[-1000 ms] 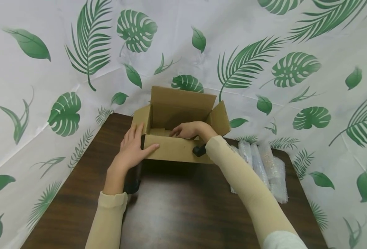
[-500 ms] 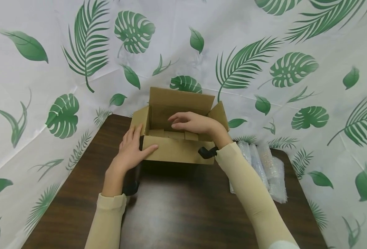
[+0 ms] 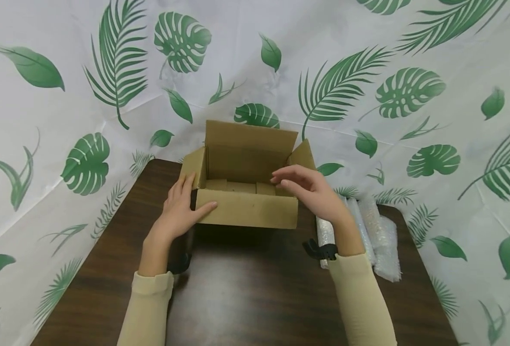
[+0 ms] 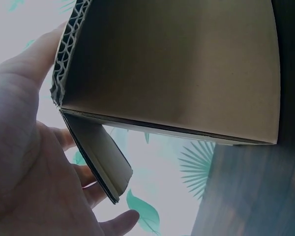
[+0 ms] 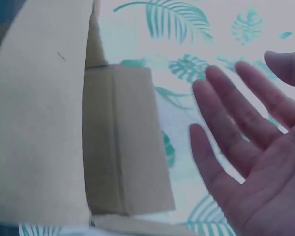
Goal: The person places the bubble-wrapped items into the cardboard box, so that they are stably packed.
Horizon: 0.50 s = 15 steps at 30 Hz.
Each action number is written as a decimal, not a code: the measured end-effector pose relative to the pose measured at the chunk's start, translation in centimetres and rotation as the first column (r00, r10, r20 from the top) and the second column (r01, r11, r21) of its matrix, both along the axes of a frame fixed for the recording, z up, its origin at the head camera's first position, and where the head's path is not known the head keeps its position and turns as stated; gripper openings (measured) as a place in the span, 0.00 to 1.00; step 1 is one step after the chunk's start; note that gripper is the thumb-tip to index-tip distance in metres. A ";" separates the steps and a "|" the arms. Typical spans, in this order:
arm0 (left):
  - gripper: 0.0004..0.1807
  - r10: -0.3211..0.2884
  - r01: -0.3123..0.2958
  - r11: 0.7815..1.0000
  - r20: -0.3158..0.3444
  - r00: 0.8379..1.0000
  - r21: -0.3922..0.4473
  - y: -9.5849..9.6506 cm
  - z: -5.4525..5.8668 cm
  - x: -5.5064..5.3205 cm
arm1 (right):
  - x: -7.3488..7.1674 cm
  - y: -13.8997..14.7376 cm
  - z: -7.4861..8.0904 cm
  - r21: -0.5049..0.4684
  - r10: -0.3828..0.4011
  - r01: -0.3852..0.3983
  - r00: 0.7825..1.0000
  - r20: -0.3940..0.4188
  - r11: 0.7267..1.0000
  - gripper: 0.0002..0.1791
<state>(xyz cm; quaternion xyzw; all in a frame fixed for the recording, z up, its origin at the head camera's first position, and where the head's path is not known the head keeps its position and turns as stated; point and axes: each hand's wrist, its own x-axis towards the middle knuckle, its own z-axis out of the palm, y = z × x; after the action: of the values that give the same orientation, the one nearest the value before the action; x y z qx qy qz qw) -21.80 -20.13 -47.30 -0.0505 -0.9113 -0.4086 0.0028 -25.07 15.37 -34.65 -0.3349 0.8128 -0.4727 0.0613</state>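
An open cardboard box [image 3: 247,208] stands on the dark wooden table with its back and side flaps raised; folded cardboard shows on its floor. My left hand [image 3: 178,211] rests on the box's left front corner, thumb along the front flap and fingers against the left flap. In the left wrist view, the fingers lie spread beside that flap [image 4: 101,155]. My right hand [image 3: 317,194] is above the box's right front corner, fingers loosely bent and nothing held. The right wrist view shows its palm [image 5: 275,182] facing the box, apart from the cardboard.
Several bubble-wrap rolls or pieces [image 3: 373,235] lie on the table's right side. A black strap [image 3: 321,251] is around my right wrist, and a dark object [image 3: 179,259] is by the left wrist. A leaf-patterned sheet [image 3: 237,57] hangs behind the table [image 3: 246,298].
My right hand has come up out of the box and moved right, toward the box's right front corner. The left hand keeps its place on the box.
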 end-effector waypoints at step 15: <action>0.63 -0.029 0.028 0.998 0.021 0.999 0.052 -0.1 -0.4 -0.4 | 4.1 10.2 -5.7 -0.193 -0.364 0.347 0.929 -0.060 0.918 0.15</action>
<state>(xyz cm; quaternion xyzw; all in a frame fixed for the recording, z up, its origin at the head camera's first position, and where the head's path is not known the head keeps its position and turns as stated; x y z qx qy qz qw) -22.16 -20.19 -47.68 -0.0591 -0.8997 -0.4324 -0.0117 -20.98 25.57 -40.38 -0.2077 0.8163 -0.5306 -0.0949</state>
